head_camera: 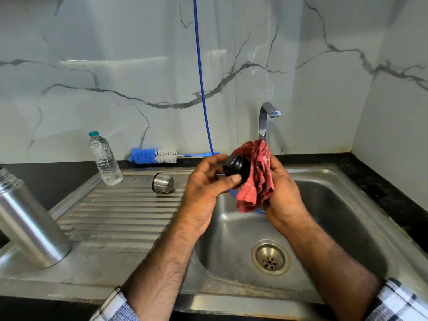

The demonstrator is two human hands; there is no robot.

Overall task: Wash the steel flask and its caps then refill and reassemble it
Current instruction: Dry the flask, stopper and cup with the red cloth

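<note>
Both my hands hold things above the steel sink: my left hand grips a round glossy black inner cap, my right hand clutches a red checked cloth against it. Left on the ribbed drainboard lie a small steel cup-cap and the tall steel flask.
</note>
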